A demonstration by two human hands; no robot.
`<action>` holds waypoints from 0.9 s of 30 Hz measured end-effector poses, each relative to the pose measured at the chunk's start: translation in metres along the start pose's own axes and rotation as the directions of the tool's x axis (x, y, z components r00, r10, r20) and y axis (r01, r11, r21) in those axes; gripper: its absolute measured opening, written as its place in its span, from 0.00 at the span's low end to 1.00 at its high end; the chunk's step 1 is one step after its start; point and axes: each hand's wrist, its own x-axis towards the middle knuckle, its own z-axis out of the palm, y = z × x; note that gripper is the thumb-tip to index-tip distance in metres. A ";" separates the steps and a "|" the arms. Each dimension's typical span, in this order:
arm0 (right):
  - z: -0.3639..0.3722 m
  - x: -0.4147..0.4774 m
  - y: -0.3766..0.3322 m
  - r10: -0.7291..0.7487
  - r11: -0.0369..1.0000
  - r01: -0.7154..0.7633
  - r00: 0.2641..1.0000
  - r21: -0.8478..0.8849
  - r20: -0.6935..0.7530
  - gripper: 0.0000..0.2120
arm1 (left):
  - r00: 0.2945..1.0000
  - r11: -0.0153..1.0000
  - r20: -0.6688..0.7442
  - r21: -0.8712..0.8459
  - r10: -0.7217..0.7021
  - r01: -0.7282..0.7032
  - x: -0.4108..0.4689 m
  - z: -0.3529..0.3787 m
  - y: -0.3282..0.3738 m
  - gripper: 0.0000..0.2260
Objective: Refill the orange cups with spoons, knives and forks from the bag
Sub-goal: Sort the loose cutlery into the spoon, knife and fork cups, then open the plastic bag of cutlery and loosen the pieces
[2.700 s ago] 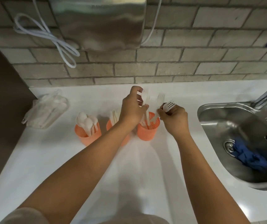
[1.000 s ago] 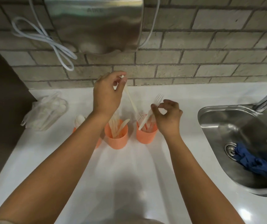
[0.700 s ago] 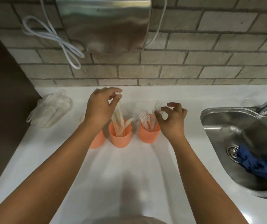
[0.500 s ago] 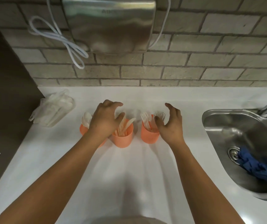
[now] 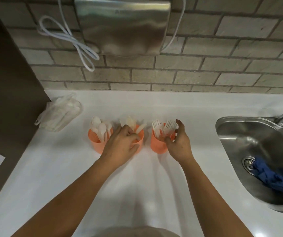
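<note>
Now gripping middle cup (image 5: 139, 139) w/ L hand (image 5: 121, 145): fingers curled over near rim among knives (image 5: 131, 122), thumb on outer wall. Cupping fork cup (image 5: 157, 146) w/ R hand (image 5: 178, 142), fingers spread and fairly straight, thumb touching rim, not clamped; forks (image 5: 161, 127) upright between thumb and fingers. Just L of L hand: spoon cup (image 5: 95, 142) w/ spoons (image 5: 99, 127). Further L, well apart: clear bag (image 5: 60, 115) on white counter (image 5: 137, 185). Well R of R hand: steel sink (image 5: 257, 142), blue cloth (image 5: 270, 178) at drain.
</note>
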 end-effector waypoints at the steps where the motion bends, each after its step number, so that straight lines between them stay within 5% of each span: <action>1: 0.000 -0.001 0.001 -0.007 1.000 0.007 1.000 -0.013 0.001 0.38 | 1.000 1.000 -0.003 -0.009 -0.004 0.004 0.000 -0.002 0.001 0.11; 5: 0.004 -0.010 -0.005 -0.072 0.990 0.061 0.994 -0.130 -0.077 0.36 | 0.997 0.999 -0.072 -0.035 -0.027 0.024 -0.003 -0.019 0.005 0.12; 10: 0.012 -0.019 -0.052 -0.335 0.922 0.281 0.924 -0.268 -0.183 0.35 | 0.965 0.987 -0.219 -0.101 -0.145 0.125 -0.007 -0.061 -0.007 0.18; 19: 0.110 -0.055 -0.203 -0.540 0.842 0.537 0.838 0.053 0.078 0.31 | 0.778 0.886 -0.427 -0.258 -0.461 0.384 -0.029 -0.150 -0.105 0.14; 27: 0.241 -0.052 -0.264 -0.366 0.926 0.284 0.843 0.250 0.395 0.33 | 0.679 0.736 -0.287 -0.292 -0.676 0.610 -0.059 -0.179 -0.198 0.23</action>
